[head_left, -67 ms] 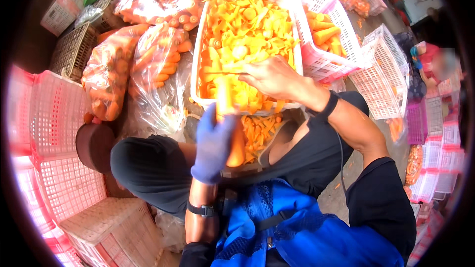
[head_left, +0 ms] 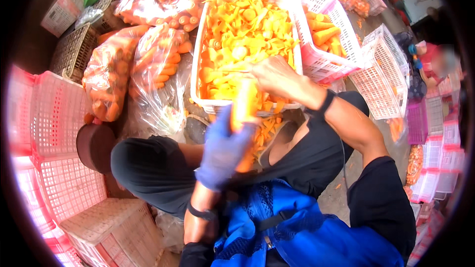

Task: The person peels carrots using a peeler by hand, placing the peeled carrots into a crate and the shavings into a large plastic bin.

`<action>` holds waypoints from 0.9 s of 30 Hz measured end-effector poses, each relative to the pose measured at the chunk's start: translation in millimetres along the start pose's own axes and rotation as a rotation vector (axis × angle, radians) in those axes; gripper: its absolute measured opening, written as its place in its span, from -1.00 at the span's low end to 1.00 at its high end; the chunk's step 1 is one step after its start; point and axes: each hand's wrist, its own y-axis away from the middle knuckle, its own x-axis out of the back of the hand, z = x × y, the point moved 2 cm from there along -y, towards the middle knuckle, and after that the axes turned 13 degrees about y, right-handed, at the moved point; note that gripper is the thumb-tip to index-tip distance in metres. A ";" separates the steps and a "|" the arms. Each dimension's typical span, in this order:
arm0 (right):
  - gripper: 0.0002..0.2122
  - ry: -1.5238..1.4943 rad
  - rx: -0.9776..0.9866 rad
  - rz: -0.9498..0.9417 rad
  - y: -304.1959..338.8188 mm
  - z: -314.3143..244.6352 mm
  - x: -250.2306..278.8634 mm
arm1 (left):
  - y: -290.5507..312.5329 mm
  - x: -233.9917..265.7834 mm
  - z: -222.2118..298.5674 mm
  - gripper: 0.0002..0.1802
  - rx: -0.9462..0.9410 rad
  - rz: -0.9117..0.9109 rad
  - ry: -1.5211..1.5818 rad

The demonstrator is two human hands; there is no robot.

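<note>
- Carrot (head_left: 244, 103): located over the near rim of the white crate (head_left: 213, 103), far end toward the orange peelings (head_left: 242, 34), near end toward the person's lap. Its outline is blurred.
- Edges: the near rim passes below the carrot. The left rim lies beside a clear bag of carrots (head_left: 161, 62); the right rim adjoins a pink-and-white crate (head_left: 346, 29) containing carrots.
- Open room: the space above the peelings is free toward the far rim. Both knees flank the near side. Bare floor (head_left: 331, 199) shows outside the right knee.
- Left hand (head_left: 222, 148): blue-gloved, forearm rising from the lower edge; fingers wrapped around the carrot.
- Right hand (head_left: 277, 76): bare, above the crate's near right part, elbow bent outward, wrist directed inward. Fingers are curled; a thin, blurred strip shows at their tips, and whether they grip it cannot be determined.
- Perimeter: pink crates (head_left: 64, 118) are stacked at far left.
</note>
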 end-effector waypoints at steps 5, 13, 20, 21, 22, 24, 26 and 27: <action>-0.70 -0.557 -0.265 0.211 -8.1 11.3 18.8 | -16.9 -22.1 6.9 -0.65 0.070 0.144 0.285; -0.59 -1.630 -0.488 -0.218 9.2 -34.2 2.6 | -40.3 21.8 9.9 -0.58 -0.239 0.235 1.046; -0.60 -1.850 -0.507 -0.189 14.0 -45.3 5.2 | -31.0 5.7 11.4 -0.60 -0.323 0.288 0.665; -0.63 -1.720 -0.542 -0.174 12.3 -33.7 5.1 | -25.5 7.3 15.0 -0.62 -0.309 0.244 0.689; -0.64 -1.635 -0.518 -0.122 7.9 -25.7 4.8 | -20.2 17.8 16.8 -0.64 -0.246 0.224 0.605; -0.65 -1.543 -0.508 -0.076 9.2 -10.6 5.2 | -16.3 27.3 21.4 -0.67 -0.130 0.234 0.334; -0.63 -1.480 -0.478 -0.041 9.0 -2.5 12.4 | -14.0 33.0 28.8 -0.64 -0.035 0.091 0.048; -0.60 -1.405 -0.488 0.013 10.7 -0.6 16.7 | -12.1 33.6 29.6 -0.60 0.008 0.015 -0.046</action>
